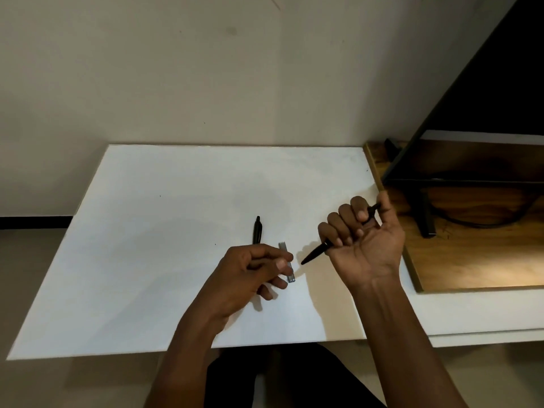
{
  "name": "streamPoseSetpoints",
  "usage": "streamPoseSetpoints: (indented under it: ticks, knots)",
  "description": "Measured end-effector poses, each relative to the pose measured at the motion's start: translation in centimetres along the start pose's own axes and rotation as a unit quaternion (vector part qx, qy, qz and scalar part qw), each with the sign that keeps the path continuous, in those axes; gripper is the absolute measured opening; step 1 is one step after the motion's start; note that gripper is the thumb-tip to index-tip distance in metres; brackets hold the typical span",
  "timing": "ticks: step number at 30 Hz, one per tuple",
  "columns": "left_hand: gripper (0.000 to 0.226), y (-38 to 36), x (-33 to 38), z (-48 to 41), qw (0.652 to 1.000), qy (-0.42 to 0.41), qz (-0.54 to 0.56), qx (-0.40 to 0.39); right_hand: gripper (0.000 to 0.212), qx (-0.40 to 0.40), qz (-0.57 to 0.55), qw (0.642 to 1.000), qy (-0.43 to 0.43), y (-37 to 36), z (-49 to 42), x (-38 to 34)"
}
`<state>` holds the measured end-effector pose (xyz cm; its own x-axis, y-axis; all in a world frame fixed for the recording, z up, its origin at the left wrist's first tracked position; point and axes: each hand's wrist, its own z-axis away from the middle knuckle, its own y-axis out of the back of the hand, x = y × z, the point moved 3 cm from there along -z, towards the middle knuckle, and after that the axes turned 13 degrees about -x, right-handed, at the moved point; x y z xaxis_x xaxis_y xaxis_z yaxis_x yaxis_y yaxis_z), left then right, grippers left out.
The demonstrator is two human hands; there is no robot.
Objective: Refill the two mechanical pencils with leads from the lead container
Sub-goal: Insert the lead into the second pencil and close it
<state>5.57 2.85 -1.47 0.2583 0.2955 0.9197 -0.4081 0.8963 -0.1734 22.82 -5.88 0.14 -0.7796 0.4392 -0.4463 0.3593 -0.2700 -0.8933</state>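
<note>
Our dark-clothed lap [265, 378] fills the bottom edge, and both bare forearms reach up from it over the desk. We grip one black mechanical pencil [316, 253] in our right hand [365, 240], palm turned towards us and all four fingers curled tight round the barrel. The thumb sits on its upper end, and its lower end slants down and to the left, clear of the surface. Just beside that lower end lies the lead container [283, 245], a slim grey case flat on the white sheet [147, 231]. Our left hand [250, 272] hovers over the case's middle, fingers curled and thumb pressed against the index fingertip. We cannot tell whether that pinch holds the case, a lead, or nothing. The second black pencil [257, 229] lies on the sheet just left of the case, pointing away from us, its near end hidden behind the left hand. To the right, a wooden board [471, 260] rests on the white desk [471, 313] and carries a black monitor stand [425, 219] and a dark cable [485, 222]. A pale wall [206, 69] rises behind.
</note>
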Motion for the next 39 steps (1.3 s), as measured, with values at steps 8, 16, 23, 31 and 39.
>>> streamPoseSetpoints:
  ticks: [8,16,23,31,39]
  knots:
    - [0.014,-0.6,0.6,0.1,0.999,0.009,0.004,-0.043,0.038,0.017,-0.062,0.997,0.033,-0.1,0.2,0.0]
    - [0.017,-0.7,1.0,0.2,0.999,-0.008,0.017,-0.034,0.046,0.015,-0.084,0.996,0.026,-0.5,0.0,0.6]
    - [0.02,-0.7,1.1,0.2,0.999,-0.022,0.027,-0.04,0.043,0.01,-0.097,0.995,0.031,-0.6,0.1,0.5]
    - [0.02,-0.8,1.2,0.3,0.999,-0.027,0.025,-0.039,0.054,0.003,-0.108,0.994,0.027,-0.6,0.0,0.5]
    - [0.018,-0.9,1.3,0.3,0.998,-0.033,0.029,-0.034,0.047,-0.016,-0.12,0.992,0.024,-0.7,0.0,0.5]
